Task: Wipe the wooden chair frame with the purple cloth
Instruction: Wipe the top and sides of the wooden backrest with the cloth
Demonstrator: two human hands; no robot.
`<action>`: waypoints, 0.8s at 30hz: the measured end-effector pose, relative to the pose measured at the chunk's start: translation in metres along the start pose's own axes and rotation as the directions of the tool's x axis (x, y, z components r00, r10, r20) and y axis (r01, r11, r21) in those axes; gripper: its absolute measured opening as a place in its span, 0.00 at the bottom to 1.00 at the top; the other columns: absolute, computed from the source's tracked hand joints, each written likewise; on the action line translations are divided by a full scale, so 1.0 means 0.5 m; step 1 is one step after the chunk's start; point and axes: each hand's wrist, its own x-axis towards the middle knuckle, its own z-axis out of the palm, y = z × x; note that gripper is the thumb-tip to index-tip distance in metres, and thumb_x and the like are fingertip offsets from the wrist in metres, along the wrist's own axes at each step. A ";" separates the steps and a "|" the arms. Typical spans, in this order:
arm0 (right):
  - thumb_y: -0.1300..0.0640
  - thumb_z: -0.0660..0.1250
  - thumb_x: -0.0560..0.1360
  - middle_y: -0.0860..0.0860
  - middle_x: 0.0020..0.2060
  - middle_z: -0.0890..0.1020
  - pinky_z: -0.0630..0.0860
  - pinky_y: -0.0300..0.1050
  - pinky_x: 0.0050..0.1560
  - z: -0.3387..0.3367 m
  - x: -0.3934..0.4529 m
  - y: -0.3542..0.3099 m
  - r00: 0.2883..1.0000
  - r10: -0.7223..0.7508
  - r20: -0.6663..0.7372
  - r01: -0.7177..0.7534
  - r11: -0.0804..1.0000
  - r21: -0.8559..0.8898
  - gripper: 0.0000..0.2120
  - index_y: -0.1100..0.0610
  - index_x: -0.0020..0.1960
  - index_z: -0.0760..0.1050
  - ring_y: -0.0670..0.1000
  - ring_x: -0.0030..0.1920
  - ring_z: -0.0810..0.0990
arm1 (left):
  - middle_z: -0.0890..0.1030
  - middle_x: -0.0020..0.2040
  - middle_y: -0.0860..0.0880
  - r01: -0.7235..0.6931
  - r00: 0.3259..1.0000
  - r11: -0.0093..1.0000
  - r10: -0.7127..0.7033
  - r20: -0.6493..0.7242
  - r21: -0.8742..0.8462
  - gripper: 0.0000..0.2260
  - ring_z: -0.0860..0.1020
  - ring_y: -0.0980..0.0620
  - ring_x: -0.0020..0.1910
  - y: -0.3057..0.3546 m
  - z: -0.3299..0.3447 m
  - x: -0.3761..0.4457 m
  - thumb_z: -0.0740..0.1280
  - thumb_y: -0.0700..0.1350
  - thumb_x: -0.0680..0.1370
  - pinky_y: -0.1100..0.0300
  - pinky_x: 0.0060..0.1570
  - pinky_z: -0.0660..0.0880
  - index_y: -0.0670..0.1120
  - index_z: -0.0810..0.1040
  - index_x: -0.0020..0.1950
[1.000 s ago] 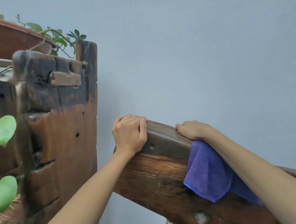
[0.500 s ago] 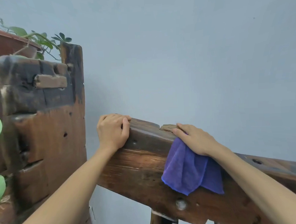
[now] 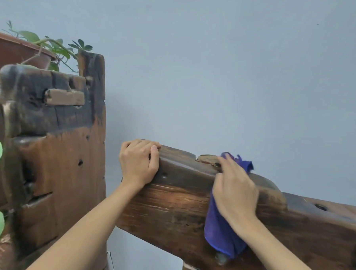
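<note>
Left hand [image 3: 140, 161] curled over the end of the wooden chair frame [image 3: 176, 207], fingers wrapped around its top edge. Right hand [image 3: 234, 190] flat on the purple cloth [image 3: 221, 235], fingers straight, pressing it against the frame's near face just below the top edge. Cloth draped over the rail, one corner poking above it, the rest hanging down. Weathered wooden post [image 3: 61, 161] at left, potted plant [image 3: 13, 48] on top.

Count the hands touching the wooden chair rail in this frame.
2. The left hand grips the upper end of the chair rail. The right hand presses the purple cloth flat against the rail's top edge, further along.
</note>
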 end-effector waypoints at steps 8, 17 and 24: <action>0.55 0.54 0.82 0.52 0.68 0.79 0.72 0.54 0.57 0.133 0.166 -0.253 0.811 -0.274 0.517 0.122 0.943 0.309 0.19 0.53 0.69 0.74 0.58 0.69 0.75 | 0.82 0.38 0.46 0.220 0.976 0.964 -0.215 0.047 -0.150 0.25 0.77 0.44 0.40 -0.010 0.001 0.002 0.47 0.48 0.82 0.56 0.45 0.63 0.42 0.81 0.43; 0.53 0.49 0.84 0.57 0.67 0.78 0.70 0.54 0.67 0.180 0.261 -0.258 0.564 -0.241 0.790 0.139 0.970 0.197 0.18 0.54 0.58 0.77 0.59 0.64 0.76 | 0.82 0.46 0.47 0.283 0.959 0.935 -0.280 0.044 -0.212 0.22 0.76 0.47 0.48 -0.009 -0.001 -0.012 0.49 0.49 0.81 0.54 0.42 0.69 0.42 0.81 0.48; 0.38 0.52 0.77 0.47 0.59 0.82 0.76 0.51 0.49 0.102 0.121 -0.145 0.867 -0.341 0.363 0.334 0.939 0.084 0.23 0.47 0.63 0.76 0.54 0.59 0.81 | 0.82 0.48 0.46 0.247 0.969 0.953 -0.241 0.059 -0.176 0.20 0.75 0.46 0.50 -0.006 -0.006 -0.017 0.50 0.47 0.81 0.50 0.45 0.73 0.42 0.80 0.49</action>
